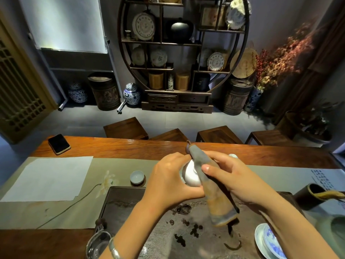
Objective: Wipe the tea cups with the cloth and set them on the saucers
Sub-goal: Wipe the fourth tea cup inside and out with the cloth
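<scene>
Wiping a white tea cup (192, 174) above the dark tea tray (123, 200) — left hand (168, 184) cupping it, right hand (229, 176) pinching the folded cloth (214, 193) against its side. Turning the cup slowly, keeping cloth pressure light. Probably heading for a saucer — none free in clear view.

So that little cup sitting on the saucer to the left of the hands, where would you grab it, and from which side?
Probably by the rim, from above. The cup stands upright, mouth up, on its saucer, and it has no handle. Fingers pinching opposite sides of the rim could lift it straight up. The near side looks freest, since the left hand is busy just to its right.
</scene>
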